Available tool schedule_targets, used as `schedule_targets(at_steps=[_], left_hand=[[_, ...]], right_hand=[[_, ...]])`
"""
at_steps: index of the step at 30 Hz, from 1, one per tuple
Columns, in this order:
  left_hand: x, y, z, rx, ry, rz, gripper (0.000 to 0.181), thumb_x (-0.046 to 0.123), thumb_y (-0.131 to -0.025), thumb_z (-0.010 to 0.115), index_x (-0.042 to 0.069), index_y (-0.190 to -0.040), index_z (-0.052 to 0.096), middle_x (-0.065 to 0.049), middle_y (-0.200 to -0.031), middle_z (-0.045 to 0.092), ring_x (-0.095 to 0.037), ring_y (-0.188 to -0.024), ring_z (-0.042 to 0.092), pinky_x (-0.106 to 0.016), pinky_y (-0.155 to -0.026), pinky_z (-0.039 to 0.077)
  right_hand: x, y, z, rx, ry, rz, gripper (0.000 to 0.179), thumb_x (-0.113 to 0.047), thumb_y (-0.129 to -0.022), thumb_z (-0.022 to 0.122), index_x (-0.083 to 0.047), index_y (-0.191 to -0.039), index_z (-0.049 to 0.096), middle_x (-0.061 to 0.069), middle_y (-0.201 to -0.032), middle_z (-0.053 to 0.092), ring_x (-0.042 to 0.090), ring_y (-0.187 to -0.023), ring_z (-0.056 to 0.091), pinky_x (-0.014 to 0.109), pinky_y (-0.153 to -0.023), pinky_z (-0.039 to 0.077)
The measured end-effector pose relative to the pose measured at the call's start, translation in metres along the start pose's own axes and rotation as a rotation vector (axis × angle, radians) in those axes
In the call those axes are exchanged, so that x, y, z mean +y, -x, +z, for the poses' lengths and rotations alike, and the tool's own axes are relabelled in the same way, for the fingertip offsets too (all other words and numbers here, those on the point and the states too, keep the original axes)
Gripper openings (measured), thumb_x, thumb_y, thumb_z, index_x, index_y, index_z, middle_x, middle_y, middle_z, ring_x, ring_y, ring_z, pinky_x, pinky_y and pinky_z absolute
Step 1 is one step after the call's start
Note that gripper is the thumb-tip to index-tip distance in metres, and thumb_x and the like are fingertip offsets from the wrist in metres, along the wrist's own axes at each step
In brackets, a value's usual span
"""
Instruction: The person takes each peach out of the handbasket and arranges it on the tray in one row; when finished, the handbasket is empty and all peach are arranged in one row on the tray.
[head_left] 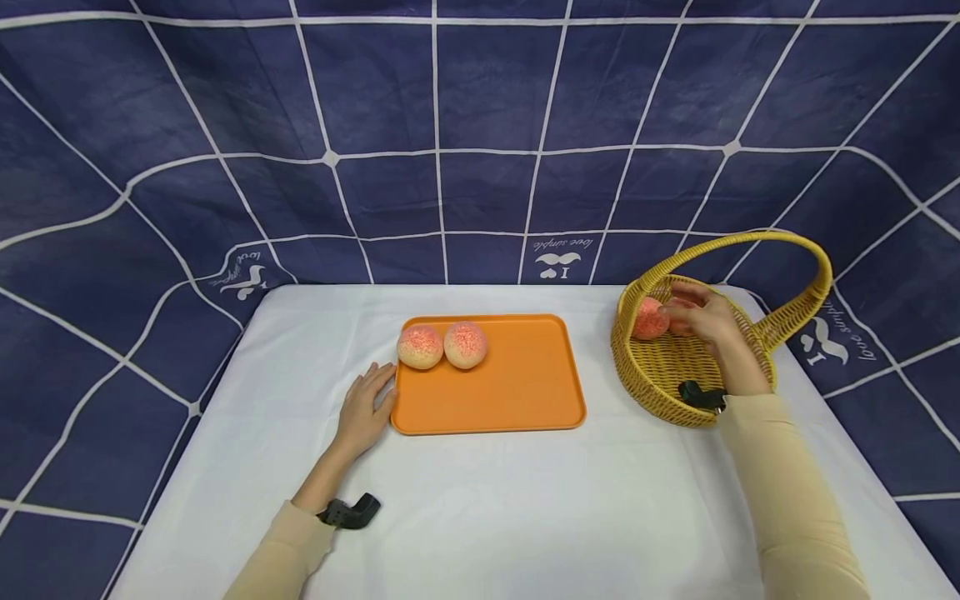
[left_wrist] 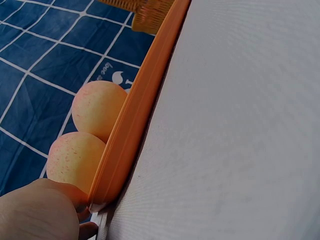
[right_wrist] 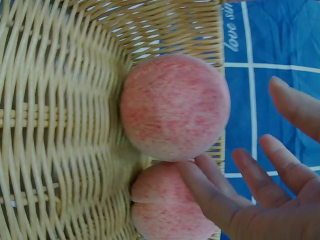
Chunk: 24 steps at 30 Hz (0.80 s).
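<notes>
Right fingers spread, overlapping one peach, just beside another peach

gap btwn tray & bskt, hndl obstr.

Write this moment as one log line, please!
left hand: touching orange tray; on tray: two yellowish peaches; right hand: inside basket; in basket: two pinker peaches

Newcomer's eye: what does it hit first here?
Probably the bright orange tray on the white tabletop, two peaches near its far-left corner and the left hand at its left edge. Next, the yellow wicker basket on the right, with the right hand inside, at two more peaches.
</notes>
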<state>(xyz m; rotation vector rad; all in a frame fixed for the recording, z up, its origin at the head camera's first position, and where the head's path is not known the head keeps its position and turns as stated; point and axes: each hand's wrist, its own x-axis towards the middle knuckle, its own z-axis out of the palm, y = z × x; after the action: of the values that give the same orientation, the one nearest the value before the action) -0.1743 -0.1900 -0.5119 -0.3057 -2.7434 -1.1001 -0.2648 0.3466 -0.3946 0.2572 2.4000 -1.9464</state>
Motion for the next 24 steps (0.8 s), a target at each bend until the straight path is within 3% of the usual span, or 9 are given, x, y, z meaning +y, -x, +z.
schedule_targets(at_steps=[2,6,10,14,19,24], left_hand=[[0.000,0.000,0.000,-0.003,0.001,-0.004,0.045,0.012,-0.098,0.053,-0.002,-0.141,0.049,-0.022,-0.147,0.047,-0.040,-0.144,0.032,-0.056,-0.121,0.015],[0.000,0.000,0.000,-0.012,0.006,-0.017,0.046,0.013,-0.098,0.053,-0.001,-0.141,0.048,-0.021,-0.148,0.046,-0.039,-0.144,0.031,-0.055,-0.121,0.015],[0.000,-0.001,0.000,-0.013,0.007,-0.020,0.046,0.014,-0.099,0.053,0.000,-0.142,0.048,-0.021,-0.148,0.046,-0.039,-0.145,0.031,-0.055,-0.122,0.014],[-0.001,0.000,0.000,-0.014,0.001,-0.018,0.046,0.014,-0.099,0.053,0.000,-0.142,0.048,-0.021,-0.148,0.046,-0.039,-0.145,0.031,-0.055,-0.122,0.014],[-0.002,0.000,0.000,-0.018,0.000,-0.025,0.046,0.013,-0.099,0.053,-0.001,-0.142,0.048,-0.021,-0.148,0.046,-0.039,-0.145,0.030,-0.055,-0.122,0.014],[-0.001,-0.001,-0.001,-0.023,0.003,-0.029,0.046,0.013,-0.099,0.052,0.000,-0.142,0.047,-0.021,-0.149,0.045,-0.038,-0.145,0.030,-0.054,-0.122,0.013]], right_hand=[[0.002,-0.002,0.002,0.002,-0.013,0.002,0.074,-0.003,-0.086,0.072,0.004,-0.149,0.032,-0.005,-0.107,0.056,-0.003,-0.072,0.064,0.019,-0.061,0.058],[0.007,-0.005,0.005,0.011,0.131,0.000,0.073,-0.011,-0.088,0.072,0.004,-0.148,0.034,0.003,-0.118,0.052,-0.007,-0.074,0.059,0.020,-0.067,0.058],[0.014,-0.008,0.006,-0.038,0.256,0.031,0.075,-0.017,-0.089,0.072,0.003,-0.150,0.032,0.011,-0.130,0.048,-0.008,-0.078,0.056,0.025,-0.076,0.059],[0.019,-0.010,0.008,-0.074,0.267,0.047,0.075,-0.016,-0.089,0.072,0.002,-0.150,0.031,0.019,-0.138,0.042,-0.006,-0.076,0.058,0.028,-0.079,0.060],[0.021,-0.011,0.010,-0.141,0.286,0.048,0.076,-0.013,-0.092,0.067,0.002,-0.153,0.024,0.027,-0.147,0.033,-0.009,-0.081,0.053,0.022,-0.080,0.058],[0.024,-0.014,0.011,-0.171,0.331,0.035,0.077,-0.013,-0.094,0.065,-0.001,-0.155,0.020,0.028,-0.149,0.032,-0.007,-0.087,0.049,0.019,-0.079,0.056]])
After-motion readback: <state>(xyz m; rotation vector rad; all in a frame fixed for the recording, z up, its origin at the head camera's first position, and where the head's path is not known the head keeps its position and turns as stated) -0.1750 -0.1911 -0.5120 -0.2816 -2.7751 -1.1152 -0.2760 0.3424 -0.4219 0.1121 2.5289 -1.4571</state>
